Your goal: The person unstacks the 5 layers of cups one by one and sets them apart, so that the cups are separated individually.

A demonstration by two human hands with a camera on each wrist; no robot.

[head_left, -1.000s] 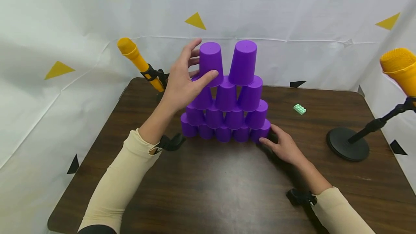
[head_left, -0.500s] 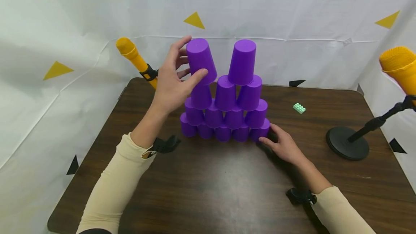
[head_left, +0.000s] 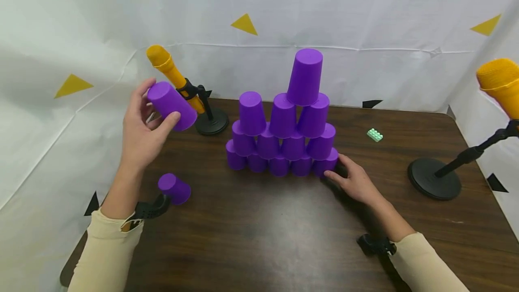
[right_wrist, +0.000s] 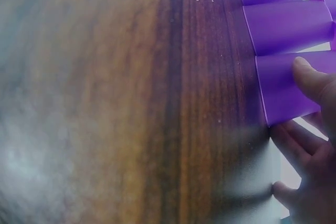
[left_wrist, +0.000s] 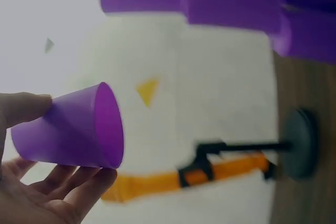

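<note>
My left hand (head_left: 139,136) holds a purple plastic cup (head_left: 172,105) in the air at the left, thumb on one side and fingers on the other. In the left wrist view the cup's open mouth (left_wrist: 109,127) faces away from the palm. A pyramid of upside-down purple cups (head_left: 284,116) stands mid-table, with a single cup (head_left: 305,78) on top at its right. My right hand (head_left: 354,181) grips the bottom row's right end cup (head_left: 324,164). In the right wrist view its thumb (right_wrist: 310,80) lies on that cup's side. One more purple cup (head_left: 175,189) stands on the table beside my left wrist.
Behind my left hand, a yellow microphone (head_left: 172,73) leans on a black stand (head_left: 212,123). Another yellow microphone (head_left: 500,84) on a round black base (head_left: 434,179) is at the right. A small mint-green toy brick (head_left: 375,135) lies right of the pyramid on the dark wooden table (head_left: 263,233).
My left hand has lifted the left cup off the pyramid's top row and carried it left and down, tilting it. The right hand has stayed at the bottom right cup.
</note>
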